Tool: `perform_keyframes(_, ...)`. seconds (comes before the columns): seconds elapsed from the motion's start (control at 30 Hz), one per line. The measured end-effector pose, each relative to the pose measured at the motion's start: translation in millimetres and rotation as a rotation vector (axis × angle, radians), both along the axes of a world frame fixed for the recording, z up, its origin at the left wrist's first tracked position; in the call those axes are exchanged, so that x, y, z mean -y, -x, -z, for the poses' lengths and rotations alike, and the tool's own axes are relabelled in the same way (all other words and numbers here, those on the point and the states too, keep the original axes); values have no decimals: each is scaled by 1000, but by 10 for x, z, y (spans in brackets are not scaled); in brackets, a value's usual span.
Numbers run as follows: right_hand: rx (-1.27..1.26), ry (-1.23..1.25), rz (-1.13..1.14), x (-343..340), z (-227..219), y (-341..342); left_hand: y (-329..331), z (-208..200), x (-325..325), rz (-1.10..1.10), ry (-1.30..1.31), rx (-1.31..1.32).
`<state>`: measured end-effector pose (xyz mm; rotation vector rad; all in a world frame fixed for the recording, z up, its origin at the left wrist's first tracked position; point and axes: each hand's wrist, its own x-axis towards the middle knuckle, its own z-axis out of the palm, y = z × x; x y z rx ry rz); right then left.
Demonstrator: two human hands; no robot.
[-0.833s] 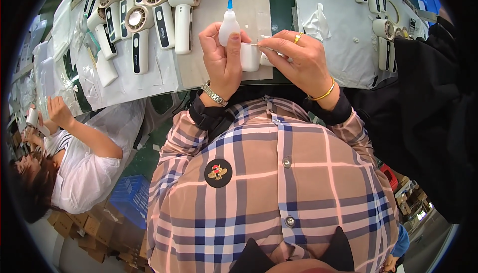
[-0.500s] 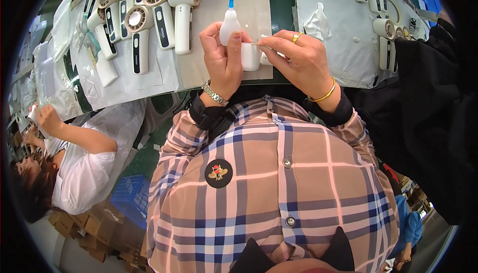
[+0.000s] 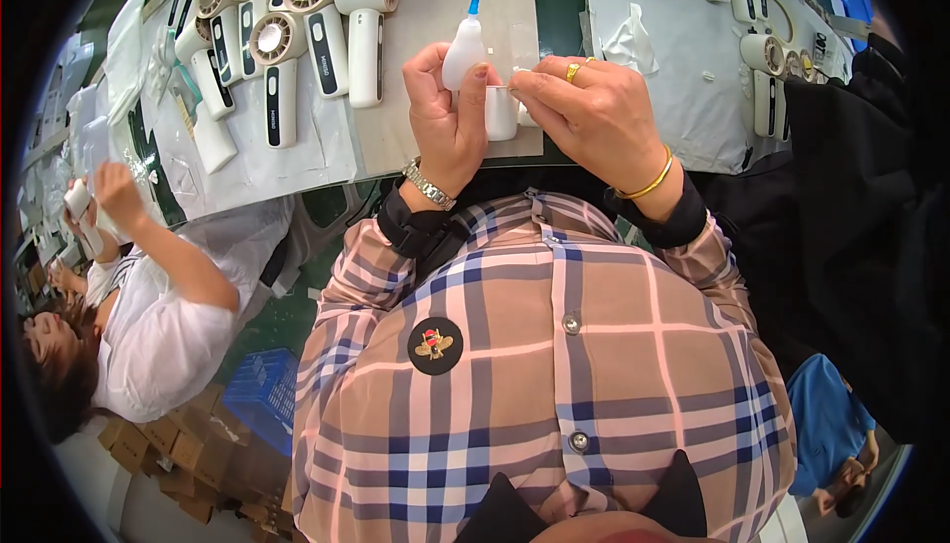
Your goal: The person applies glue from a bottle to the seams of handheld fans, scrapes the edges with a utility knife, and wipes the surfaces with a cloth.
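Note:
My left hand [image 3: 447, 122] is closed on a white squeeze bottle [image 3: 463, 56] with a blue needle tip pointing away from me. Between its thumb and my right hand sits a smooth white rounded part [image 3: 502, 119], which the left hand seems to steady; the grip behind it is hidden. My right hand [image 3: 594, 107] is closed in a pinch at the upper edge of that part. A thin, pale sliver shows at its fingertips, too small to name.
Several white handheld fans [image 3: 280, 98] lie at the far left of the table, and more fans [image 3: 762, 58] at the far right. A crumpled white sheet [image 3: 630, 40] lies beyond my right hand. A co-worker in white [image 3: 178, 325] sits at left, near a blue crate [image 3: 262, 394].
The squeeze bottle has shifted slightly right and leans a little that way. Both my hands have moved slightly right. The co-worker at left has raised an arm.

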<state>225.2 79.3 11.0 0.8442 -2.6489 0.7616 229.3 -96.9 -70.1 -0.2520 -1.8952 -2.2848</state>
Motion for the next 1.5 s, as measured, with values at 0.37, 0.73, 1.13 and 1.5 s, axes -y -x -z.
perform_keyframes(0.37, 2, -39, -56, -61, 68, 40, 2, 3, 8, 1, 28, -11)
perform_keyframes(0.73, -27, -3, -20, -68, 105, -2, -59, -432, 541, -45, 166, 21)
perform_keyframes(1.13, -62, 13, -7, -53, 140, -39, -267, -577, 858, 90, 322, 92)
perform_keyframes(1.5, -48, 6, -11, -79, 142, -45, -271, -666, 909, 104, 398, 56)
